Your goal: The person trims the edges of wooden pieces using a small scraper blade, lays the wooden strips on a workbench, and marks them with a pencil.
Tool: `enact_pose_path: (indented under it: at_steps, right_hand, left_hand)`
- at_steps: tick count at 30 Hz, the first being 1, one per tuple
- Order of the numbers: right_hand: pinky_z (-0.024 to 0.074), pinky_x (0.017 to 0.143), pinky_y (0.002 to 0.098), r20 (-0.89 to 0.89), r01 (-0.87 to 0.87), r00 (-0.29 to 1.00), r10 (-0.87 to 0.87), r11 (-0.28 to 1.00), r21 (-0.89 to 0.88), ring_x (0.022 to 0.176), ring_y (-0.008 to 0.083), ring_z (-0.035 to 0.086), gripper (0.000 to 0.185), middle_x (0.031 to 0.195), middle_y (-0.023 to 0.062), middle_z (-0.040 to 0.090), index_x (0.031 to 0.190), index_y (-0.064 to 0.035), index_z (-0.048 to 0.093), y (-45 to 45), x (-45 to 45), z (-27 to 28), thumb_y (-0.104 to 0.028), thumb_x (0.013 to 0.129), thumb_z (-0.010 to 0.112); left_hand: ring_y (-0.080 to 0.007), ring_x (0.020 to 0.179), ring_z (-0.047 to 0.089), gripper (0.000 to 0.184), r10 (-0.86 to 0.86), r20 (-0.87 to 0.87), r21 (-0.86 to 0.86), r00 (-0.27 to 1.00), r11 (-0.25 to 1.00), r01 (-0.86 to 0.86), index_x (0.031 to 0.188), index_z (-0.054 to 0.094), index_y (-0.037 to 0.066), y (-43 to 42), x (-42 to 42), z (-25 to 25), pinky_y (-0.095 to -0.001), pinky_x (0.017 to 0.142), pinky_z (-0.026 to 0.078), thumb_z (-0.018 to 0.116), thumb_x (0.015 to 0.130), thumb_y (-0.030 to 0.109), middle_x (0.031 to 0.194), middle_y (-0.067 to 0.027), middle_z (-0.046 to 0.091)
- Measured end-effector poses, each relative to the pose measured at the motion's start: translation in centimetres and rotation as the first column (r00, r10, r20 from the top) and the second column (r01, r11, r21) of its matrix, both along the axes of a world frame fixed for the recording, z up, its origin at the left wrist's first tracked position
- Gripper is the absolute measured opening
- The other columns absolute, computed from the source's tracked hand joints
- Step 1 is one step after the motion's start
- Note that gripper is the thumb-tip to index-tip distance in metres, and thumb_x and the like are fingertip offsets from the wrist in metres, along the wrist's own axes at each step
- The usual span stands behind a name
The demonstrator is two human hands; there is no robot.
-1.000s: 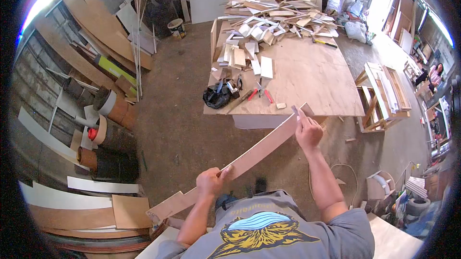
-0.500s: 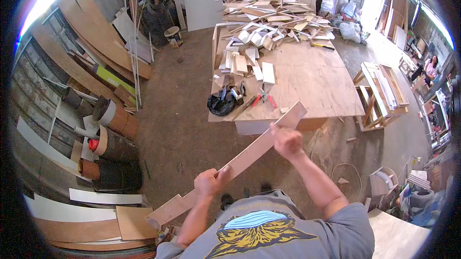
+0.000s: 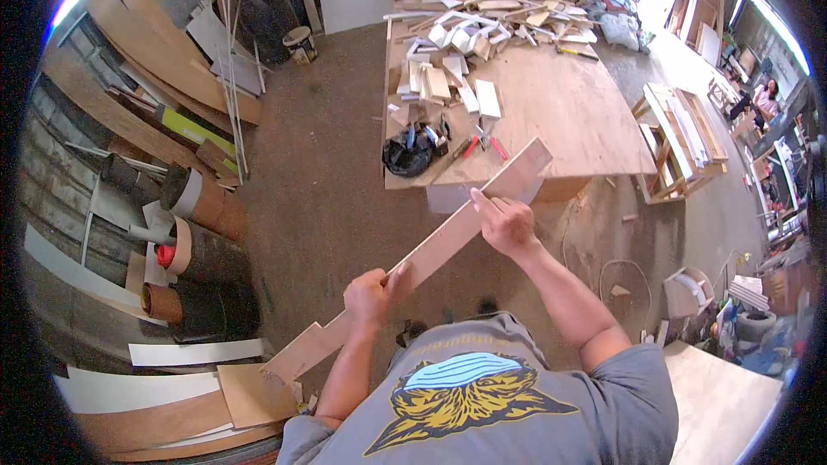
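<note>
A long, narrow wooden board (image 3: 441, 243) slants across in front of me, with a step cut into its lower left end. My left hand (image 3: 369, 296) is closed around its middle part, thumb on the face. Toward the upper right end, my right hand (image 3: 506, 224) is closed at the board, thumb and finger at its upper edge. Whether something small is also pinched there I cannot tell. Beyond the board's upper end stands a plywood-topped table (image 3: 560, 120), with red-handled pliers (image 3: 498, 148) and a black plastic bag (image 3: 407, 155) near its front edge.
A heap of wood offcuts (image 3: 491, 12) covers the table's far part. Rolls of sheet material (image 3: 211, 254) and leaning boards (image 3: 129, 43) line the left wall. A wooden frame stand (image 3: 685, 142) is at right; a cable (image 3: 624, 262) lies on the floor. Another person (image 3: 762, 101) sits far right.
My right hand has shifted down and left along the board, its fingers now at the upper edge. My left hand keeps its hold. The view has tilted down slightly.
</note>
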State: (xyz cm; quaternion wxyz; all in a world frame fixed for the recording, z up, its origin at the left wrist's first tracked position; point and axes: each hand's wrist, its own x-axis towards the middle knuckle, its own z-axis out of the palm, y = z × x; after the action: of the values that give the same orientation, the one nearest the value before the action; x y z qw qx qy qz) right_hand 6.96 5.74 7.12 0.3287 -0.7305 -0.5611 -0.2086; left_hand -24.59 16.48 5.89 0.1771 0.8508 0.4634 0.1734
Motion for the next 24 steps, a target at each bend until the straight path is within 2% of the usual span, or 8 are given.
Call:
enact_pose_path:
  at_steps: [6,7,10,14,15,18,21,24]
  right_hand:
    - [0.0548,0.056,0.0446,-0.032,0.182,0.983,-0.181,0.982,0.056,0.064,0.0305,0.068,0.031,0.075,0.0099,0.069,0.115,-0.0152,0.078,0.3,1.5,1.4,-0.011,0.089,0.062]
    - [0.0538,0.054,0.0439,0.095,0.073,0.993,-0.070,0.997,-0.026,0.063,0.0290,0.068,0.034,0.074,0.0096,0.069,0.120,-0.0136,0.076,0.2,1.3,0.2,-0.011,0.090,0.061]
    - [0.0527,0.056,0.0431,0.163,0.012,0.987,-0.008,1.000,-0.026,0.061,0.0268,0.067,0.031,0.071,0.0109,0.068,0.120,-0.0137,0.078,-0.4,0.7,0.9,-0.013,0.092,0.067]
    - [0.0516,0.052,0.0436,0.021,0.250,0.968,-0.249,0.968,-0.009,0.060,0.0254,0.067,0.035,0.072,0.0069,0.067,0.120,-0.0149,0.076,-0.8,2.7,1.1,-0.010,0.088,0.064]
    - [0.0516,0.053,0.0438,0.103,0.104,0.989,-0.106,0.994,0.027,0.060,0.0272,0.066,0.033,0.071,0.0082,0.067,0.120,-0.0136,0.075,-0.7,2.3,-0.2,-0.012,0.089,0.064]
    - [0.0518,0.054,0.0452,0.231,0.044,0.973,-0.011,0.989,-0.140,0.061,0.0304,0.067,0.029,0.072,0.0096,0.068,0.117,-0.0131,0.076,-1.0,2.8,-0.9,-0.012,0.090,0.065]
    - [0.0519,0.054,0.0444,0.015,0.342,0.939,-0.343,0.938,0.054,0.062,0.0297,0.068,0.025,0.073,0.0079,0.069,0.114,-0.0151,0.076,-1.3,5.9,2.5,-0.015,0.091,0.065]
    - [0.0523,0.055,0.0440,0.137,0.141,0.981,-0.135,0.989,-0.037,0.063,0.0295,0.069,0.028,0.073,0.0077,0.070,0.118,-0.0164,0.076,-1.5,4.7,0.2,-0.016,0.092,0.066]
  left_hand:
    - [-0.0422,0.065,0.064,0.070,-0.020,-0.015,-0.009,1.000,1.000,0.020,0.065,0.061,0.005,0.6,-0.3,-0.5,-0.0512,0.058,0.049,0.062,0.092,0.070,0.067,-0.0186,0.063]
    - [-0.0421,0.065,0.064,0.070,-0.022,-0.015,0.004,1.000,1.000,0.022,0.064,0.061,0.005,0.8,-0.3,-0.7,-0.0512,0.057,0.048,0.062,0.092,0.070,0.067,-0.0185,0.063]
    - [-0.0414,0.064,0.064,0.071,-0.028,-0.055,-0.054,0.998,0.998,0.025,0.063,0.061,0.006,1.5,-0.7,-0.3,-0.0513,0.057,0.048,0.062,0.092,0.071,0.066,-0.0183,0.062]
    - [-0.0409,0.064,0.064,0.072,-0.045,-0.032,-0.008,0.998,0.999,0.044,0.063,0.061,0.006,1.6,-0.4,-0.3,-0.0515,0.058,0.048,0.062,0.092,0.071,0.065,-0.0180,0.063]
    - [-0.0408,0.064,0.064,0.072,-0.046,-0.034,0.002,0.998,0.999,0.046,0.063,0.061,0.006,1.8,-0.3,-0.6,-0.0514,0.058,0.048,0.062,0.091,0.071,0.065,-0.0179,0.063]
    - [-0.0404,0.064,0.064,0.072,-0.046,-0.044,0.002,0.998,0.999,0.046,0.064,0.062,0.006,2.1,0.1,-0.4,-0.0510,0.059,0.049,0.061,0.091,0.072,0.066,-0.0175,0.063]
    - [-0.0403,0.065,0.064,0.072,-0.069,-0.036,0.024,0.997,0.997,0.069,0.064,0.062,0.006,2.2,0.2,-0.7,-0.0509,0.059,0.049,0.061,0.091,0.072,0.066,-0.0171,0.063]
    - [-0.0404,0.065,0.064,0.070,-0.080,-0.011,0.027,0.997,0.996,0.081,0.064,0.061,0.006,2.2,0.7,-0.8,-0.0509,0.059,0.048,0.063,0.091,0.070,0.067,-0.0169,0.063]
